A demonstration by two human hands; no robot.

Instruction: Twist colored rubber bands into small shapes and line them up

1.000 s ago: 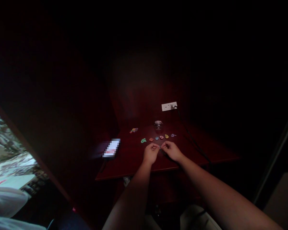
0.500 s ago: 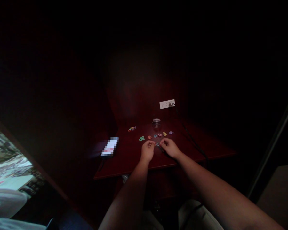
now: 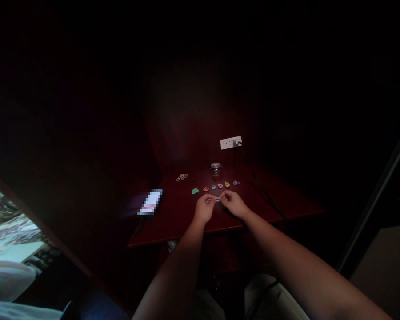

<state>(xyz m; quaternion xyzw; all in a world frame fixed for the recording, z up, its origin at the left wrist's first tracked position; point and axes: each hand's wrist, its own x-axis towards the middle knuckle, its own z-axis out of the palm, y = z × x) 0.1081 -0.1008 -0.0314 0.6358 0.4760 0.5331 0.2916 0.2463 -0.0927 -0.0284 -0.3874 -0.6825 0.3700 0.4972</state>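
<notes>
Between my two hands, just above the dark red table (image 3: 183, 222), a small pale ring, which looks like an elastic hair tie (image 3: 218, 199), is drawn out into a flat loop. The fingertips of my left hand (image 3: 206, 208) pinch its left end. At its right end the thumb and fingers of my right hand (image 3: 232, 203) are closed on it. Just beyond the hands lies a row of small coloured bands: green (image 3: 195, 190), orange (image 3: 206, 189), blue (image 3: 214, 187), pink (image 3: 220, 186), yellow (image 3: 227, 184) and purple (image 3: 236, 182).
A clear jar with a lid (image 3: 215, 169) stands behind the row. Mixed coloured rings (image 3: 182, 177) lie at the back left. A lit phone (image 3: 150, 202) is on the left, trailing a cable. From the wall socket (image 3: 231, 142) a black cord (image 3: 266, 193) runs down the right side.
My fingers have closed on both sides of the pale hair tie, which was a rounder ring between them and now looks longer and flatter. The view has shifted slightly.
</notes>
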